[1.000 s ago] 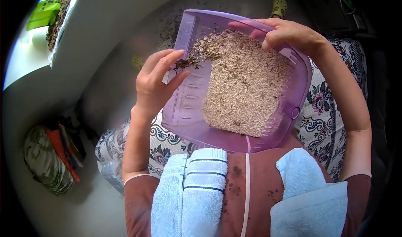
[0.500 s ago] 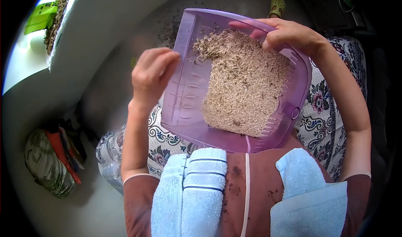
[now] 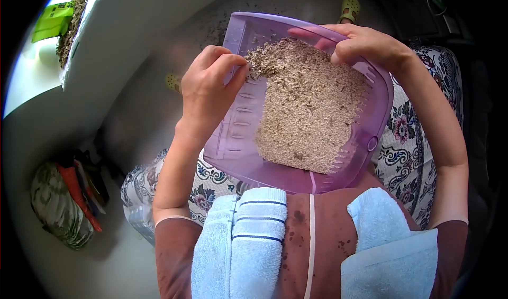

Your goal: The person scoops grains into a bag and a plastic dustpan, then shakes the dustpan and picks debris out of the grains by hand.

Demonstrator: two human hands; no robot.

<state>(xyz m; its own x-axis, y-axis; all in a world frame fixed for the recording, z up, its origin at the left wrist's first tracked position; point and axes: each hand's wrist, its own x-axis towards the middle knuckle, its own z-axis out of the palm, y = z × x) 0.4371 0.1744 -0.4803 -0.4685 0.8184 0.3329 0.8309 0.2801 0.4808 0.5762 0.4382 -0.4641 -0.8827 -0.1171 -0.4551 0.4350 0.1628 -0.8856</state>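
Observation:
A translucent purple tray (image 3: 243,140) lies tilted over my lap. Pale grains (image 3: 307,114) mixed with dark flecks cover much of its inside, with a darker clump of debris (image 3: 263,61) at the upper left of the pile. My right hand (image 3: 365,48) grips the tray's upper right rim, thumb inside and fingers seen through the plastic beneath. At the tray's left side, my left hand (image 3: 214,82) has its thumb and forefinger pinched together beside the dark debris. What lies between those fingertips is too small to make out.
A patterned cloth (image 3: 402,156) covers my legs. Blue towels (image 3: 259,246) hang over my chest. At the upper left, dark dry material (image 3: 71,34) sits beside a green packet (image 3: 53,21) on a white surface. A patterned bag (image 3: 58,206) stands on the lower-left floor.
My left hand first moved left off the tray, dark bits leaving its fingers, then came back right to the debris and pinched. My right hand and the tray have stayed nearly still.

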